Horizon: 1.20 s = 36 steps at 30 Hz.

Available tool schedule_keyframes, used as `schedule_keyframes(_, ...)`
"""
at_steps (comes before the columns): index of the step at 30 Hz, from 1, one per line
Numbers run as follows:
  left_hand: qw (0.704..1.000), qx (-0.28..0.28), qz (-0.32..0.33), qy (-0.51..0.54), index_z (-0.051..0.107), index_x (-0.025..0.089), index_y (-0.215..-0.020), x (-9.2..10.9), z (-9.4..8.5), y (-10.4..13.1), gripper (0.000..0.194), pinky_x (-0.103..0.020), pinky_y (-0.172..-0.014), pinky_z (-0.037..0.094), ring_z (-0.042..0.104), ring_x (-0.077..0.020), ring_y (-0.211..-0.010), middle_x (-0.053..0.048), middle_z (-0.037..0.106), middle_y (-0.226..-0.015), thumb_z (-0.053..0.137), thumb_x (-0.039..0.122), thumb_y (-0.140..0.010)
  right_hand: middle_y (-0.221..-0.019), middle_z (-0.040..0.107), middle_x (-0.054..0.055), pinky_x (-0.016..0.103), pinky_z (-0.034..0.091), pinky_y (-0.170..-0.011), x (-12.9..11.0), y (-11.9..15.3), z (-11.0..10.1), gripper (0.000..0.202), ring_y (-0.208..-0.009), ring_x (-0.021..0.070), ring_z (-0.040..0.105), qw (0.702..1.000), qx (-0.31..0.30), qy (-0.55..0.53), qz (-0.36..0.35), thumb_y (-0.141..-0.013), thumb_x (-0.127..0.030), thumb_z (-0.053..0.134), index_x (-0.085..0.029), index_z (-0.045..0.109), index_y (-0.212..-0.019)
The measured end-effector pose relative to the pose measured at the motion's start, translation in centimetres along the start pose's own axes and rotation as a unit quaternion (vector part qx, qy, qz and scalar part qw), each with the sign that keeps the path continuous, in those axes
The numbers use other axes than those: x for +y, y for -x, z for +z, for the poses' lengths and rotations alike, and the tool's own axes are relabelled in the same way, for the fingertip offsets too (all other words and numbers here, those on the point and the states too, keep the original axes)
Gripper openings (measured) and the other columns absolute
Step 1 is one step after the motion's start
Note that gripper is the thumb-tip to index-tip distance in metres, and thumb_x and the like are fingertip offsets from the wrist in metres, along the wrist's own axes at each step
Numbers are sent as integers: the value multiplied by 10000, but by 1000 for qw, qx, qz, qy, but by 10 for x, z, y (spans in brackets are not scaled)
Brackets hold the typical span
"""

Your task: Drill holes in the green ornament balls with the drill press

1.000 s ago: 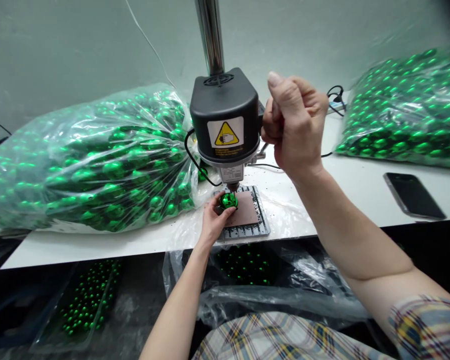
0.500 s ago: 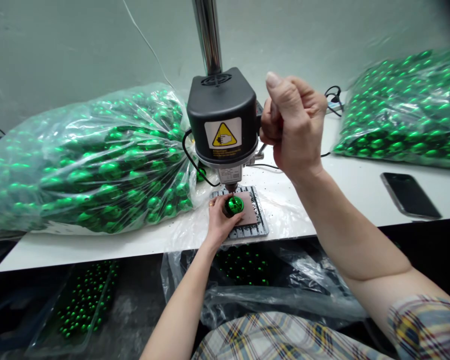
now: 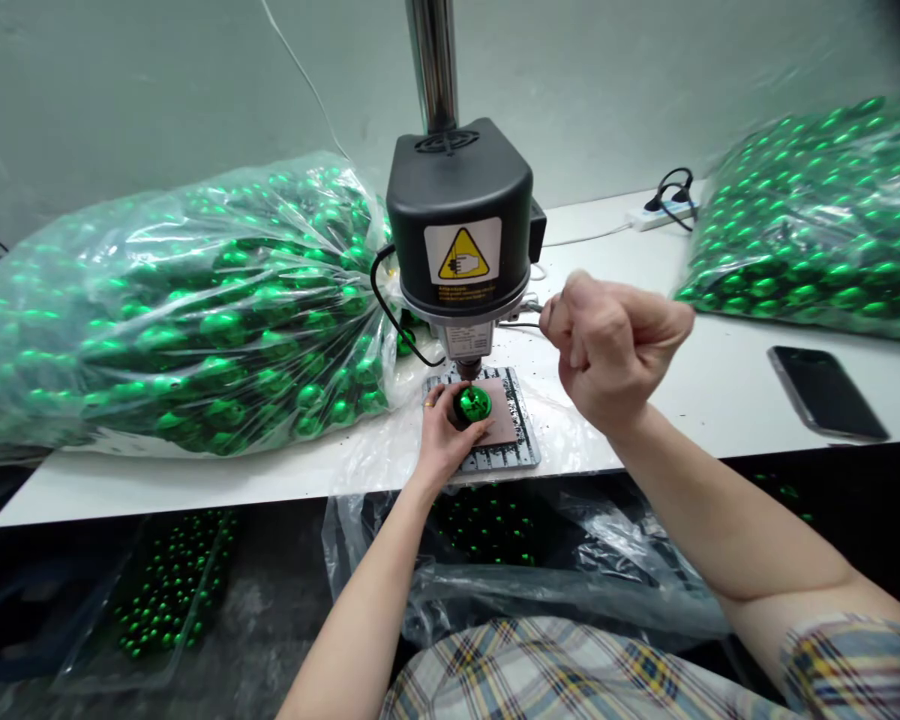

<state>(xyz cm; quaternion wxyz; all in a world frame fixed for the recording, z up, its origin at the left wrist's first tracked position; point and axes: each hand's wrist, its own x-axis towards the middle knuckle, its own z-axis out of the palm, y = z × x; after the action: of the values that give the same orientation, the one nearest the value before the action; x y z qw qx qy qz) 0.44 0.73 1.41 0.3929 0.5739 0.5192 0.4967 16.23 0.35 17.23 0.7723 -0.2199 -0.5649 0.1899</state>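
**Green ball under the drill, hand pulled low on the handle**

Closest to me, down below the table, a clear plastic bag (image 3: 540, 560) hangs open with loose green balls lying in it. To the left, also low down, a tray (image 3: 157, 600) holds many more small green balls.

Up on the white table (image 3: 195, 485), the left hand (image 3: 442, 440) is curled around one shiny green ball (image 3: 472, 404) and pins it on a brown pad (image 3: 499, 420). The pad lies on a grey slotted plate (image 3: 510, 455). The ball sits right under the tip of the black drill (image 3: 461, 225).

The right hand (image 3: 615, 345) is shut in a tight fist around the drill's thin metal handle (image 3: 529, 312), just beside the drill.

A dark phone (image 3: 825, 392) lies flat on the table to the right.

Farther back, a big clear bag (image 3: 157, 310) stuffed full of green balls lies on the left, touching the drill. Another full bag (image 3: 810, 220) rests on the right. A white power strip (image 3: 664, 212) sits by the wall.

A second ago the right fist was up high, level with the top of the drill. Now it has come down to the bottom of the drill. The left hand has stayed on the ball.
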Motion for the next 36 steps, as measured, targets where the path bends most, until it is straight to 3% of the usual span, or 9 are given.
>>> schedule_keyframes(9, 1000, 4, -7, 1, 744, 248, -1072, 1, 1, 1, 584, -491, -1190, 322, 455, -346, -1350, -86, 611, -1177, 940, 199, -524, -486, 234, -56, 315, 249, -427, 32, 24, -18, 469, -416, 81, 241, 982, -65, -1, -176, -776, -30, 599, -199, 219, -559)
schedule_keyframes(16, 1000, 1, -2, -5, 740, 236, -1090, 0, 1, 1, 574, -486, -1183, 328, 471, -339, -1329, -102, 598, -1213, 932, 211, -549, -470, 305, -67, 293, 257, -409, 34, 20, -19, 451, -386, 78, 267, 960, -114, -16, -254, -739, -2, 580, -221, 223, -571)
schedule_keyframes(22, 1000, 5, -21, 23, 742, 221, -1047, 5, 0, 1, 571, -494, -1181, 329, 494, -329, -1295, -100, 595, -1210, 938, 167, -514, -440, 327, -71, 301, 262, -401, 35, 25, -20, 457, -355, 81, 285, 952, -138, -15, -273, -755, -4, 578, -222, 228, -560)
schedule_keyframes(25, 999, 6, -18, 28, 744, 219, -1049, 7, 1, 0, 572, -487, -1175, 335, 507, -320, -1271, -97, 607, -1181, 938, 155, -514, -427, 287, -67, 297, 232, -400, 26, 12, -12, 491, -358, 73, 284, 977, -74, -22, -200, -846, -67, 600, -202, 266, -514)
schedule_keyframes(28, 1000, 12, -13, 20, 741, 221, -1049, 9, 3, 1, 551, -477, -1148, 360, 529, -313, -1226, -92, 622, -1145, 929, 155, -535, -419, 342, -51, 300, 217, -385, 12, -22, 3, 523, -369, 76, 323, 999, 10, -38, -11, -912, -279, 677, -204, 397, -477)
schedule_keyframes(29, 1000, 20, -8, 7, 739, 222, -1048, 11, 2, 3, 539, -474, -1136, 369, 533, -313, -1214, -90, 626, -1130, 923, 156, -546, -416, 361, -50, 306, 213, -366, 9, -35, 8, 520, -359, 78, 322, 997, 4, -60, 55, -882, -365, 725, -211, 435, -479)
schedule_keyframes(33, 995, 69, 16, -72, 717, 237, -1048, 26, -12, 28, 491, -451, -1074, 406, 543, -317, -1171, -83, 634, -1085, 901, 184, -596, -404, 317, -69, 306, 123, -312, 13, -71, 17, 608, -327, 60, 217, 989, 6, -72, 130, -766, -630, 764, -237, 386, -497)
schedule_keyframes(34, 994, 60, 13, -86, 713, 244, -1050, 32, -19, 37, 482, -441, -1044, 422, 554, -314, -1140, -80, 640, -1073, 902, 206, -608, -400, 306, -71, 304, 110, -313, 16, -74, 17, 621, -333, 59, 206, 986, 7, -73, 147, -745, -656, 767, -241, 373, -503)
schedule_keyframes(36, 994, -29, -3, -106, 711, 260, -1070, 45, -36, 55, 516, -417, -974, 455, 581, -307, -1066, -74, 666, -1057, 926, 266, -601, -402, 304, -71, 300, 112, -326, 21, -75, 16, 614, -351, 61, 206, 983, 8, -74, 166, -736, -646, 782, -243, 373, -519)
